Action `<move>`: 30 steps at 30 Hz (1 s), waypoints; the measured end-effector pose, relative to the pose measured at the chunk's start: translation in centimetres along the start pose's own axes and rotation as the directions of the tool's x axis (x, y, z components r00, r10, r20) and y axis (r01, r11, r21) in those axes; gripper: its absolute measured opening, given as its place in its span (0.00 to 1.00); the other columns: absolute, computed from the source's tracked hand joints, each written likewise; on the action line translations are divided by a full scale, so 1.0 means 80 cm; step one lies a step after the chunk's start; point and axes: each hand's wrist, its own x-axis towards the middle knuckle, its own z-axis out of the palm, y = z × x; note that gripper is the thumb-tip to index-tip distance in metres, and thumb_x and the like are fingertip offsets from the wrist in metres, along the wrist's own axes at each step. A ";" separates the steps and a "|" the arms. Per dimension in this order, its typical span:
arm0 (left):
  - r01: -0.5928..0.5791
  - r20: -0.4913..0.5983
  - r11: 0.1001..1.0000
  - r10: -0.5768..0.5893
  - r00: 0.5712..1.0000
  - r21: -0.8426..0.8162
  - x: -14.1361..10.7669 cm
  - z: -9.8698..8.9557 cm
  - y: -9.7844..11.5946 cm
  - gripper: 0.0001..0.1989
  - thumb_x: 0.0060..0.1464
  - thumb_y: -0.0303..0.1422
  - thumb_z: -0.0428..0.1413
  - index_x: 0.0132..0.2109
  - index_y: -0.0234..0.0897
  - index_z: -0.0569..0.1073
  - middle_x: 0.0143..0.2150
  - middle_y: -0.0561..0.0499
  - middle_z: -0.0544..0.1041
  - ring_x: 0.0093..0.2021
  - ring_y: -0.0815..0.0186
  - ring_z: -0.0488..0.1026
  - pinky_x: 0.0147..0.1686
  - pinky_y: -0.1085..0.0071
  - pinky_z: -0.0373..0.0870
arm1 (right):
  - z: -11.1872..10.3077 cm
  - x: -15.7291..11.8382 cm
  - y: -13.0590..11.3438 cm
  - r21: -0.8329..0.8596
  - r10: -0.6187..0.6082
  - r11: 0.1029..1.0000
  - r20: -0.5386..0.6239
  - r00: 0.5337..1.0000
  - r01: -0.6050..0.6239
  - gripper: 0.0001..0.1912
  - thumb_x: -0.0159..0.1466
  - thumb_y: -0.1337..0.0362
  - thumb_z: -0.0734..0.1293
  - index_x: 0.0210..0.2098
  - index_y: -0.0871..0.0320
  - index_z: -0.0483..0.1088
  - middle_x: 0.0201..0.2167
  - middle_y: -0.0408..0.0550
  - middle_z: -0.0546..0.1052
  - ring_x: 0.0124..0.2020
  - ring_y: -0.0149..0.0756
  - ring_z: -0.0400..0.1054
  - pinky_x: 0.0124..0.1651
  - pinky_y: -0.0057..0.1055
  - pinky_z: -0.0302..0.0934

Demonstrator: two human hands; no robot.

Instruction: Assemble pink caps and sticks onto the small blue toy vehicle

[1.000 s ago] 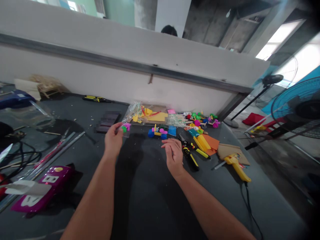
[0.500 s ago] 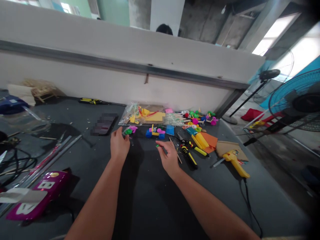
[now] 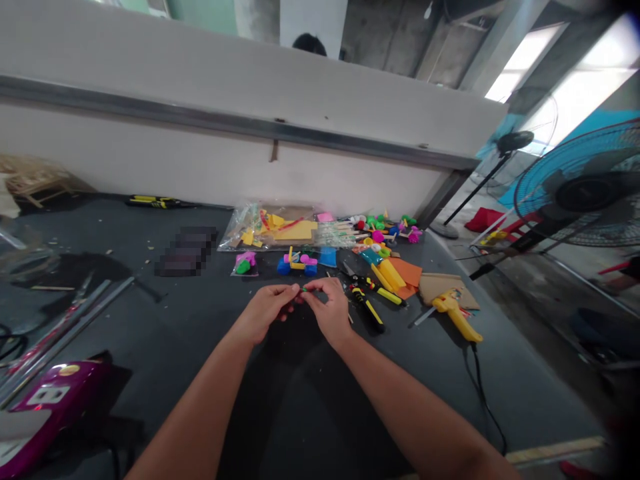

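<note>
My right hand (image 3: 330,311) is closed in a pinch on a small green piece (image 3: 304,290), which looks like modelling clay. Thumb and fingertips of my left hand (image 3: 266,311) meet at the same piece from the other side, also closed. Most of the piece is hidden by the fingers. Just beyond the hands stands a little model car (image 3: 297,264) in blue, pink and yellow. To its left lies a small clear bag (image 3: 245,264) with pink and green lumps.
Pliers (image 3: 367,308), a yellow glue gun (image 3: 457,315) with its cord and orange sheets (image 3: 406,275) lie to the right. Behind are a clear bag of yellow pieces (image 3: 295,231) and several colourful sticks. A purple power strip (image 3: 60,407) is at left; a fan (image 3: 585,190) stands beyond the table.
My left hand has left the small bag of pink and green lumps and moved right to meet my right hand at the green piece. The view has turned slightly right.
</note>
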 end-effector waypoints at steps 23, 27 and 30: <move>0.084 0.075 0.976 -0.071 0.995 -0.199 0.001 -0.007 -0.006 0.10 0.40 0.37 0.64 0.29 0.36 0.76 0.25 0.54 0.72 0.26 0.74 0.65 0.26 0.77 0.59 | -0.005 0.000 -0.006 -0.039 -0.138 0.989 0.070 0.988 0.141 0.02 0.58 0.63 0.69 0.30 0.54 0.72 0.31 0.43 0.74 0.39 0.36 0.67 0.49 0.39 0.58; 0.101 0.050 0.979 -0.093 0.994 -0.179 0.003 -0.011 -0.007 0.10 0.37 0.35 0.66 0.26 0.35 0.75 0.23 0.56 0.70 0.24 0.75 0.63 0.25 0.78 0.58 | -0.006 0.000 -0.009 -0.063 -0.169 0.982 0.110 0.979 0.177 0.04 0.57 0.65 0.69 0.34 0.53 0.73 0.34 0.43 0.75 0.41 0.36 0.66 0.49 0.38 0.57; 0.103 0.050 0.980 -0.096 0.994 -0.169 0.004 -0.013 -0.007 0.11 0.37 0.35 0.66 0.25 0.34 0.75 0.23 0.55 0.70 0.25 0.75 0.63 0.25 0.78 0.58 | -0.006 0.000 -0.008 -0.088 -0.182 0.978 0.112 0.977 0.192 0.04 0.57 0.65 0.69 0.34 0.52 0.74 0.34 0.43 0.75 0.41 0.36 0.66 0.48 0.38 0.57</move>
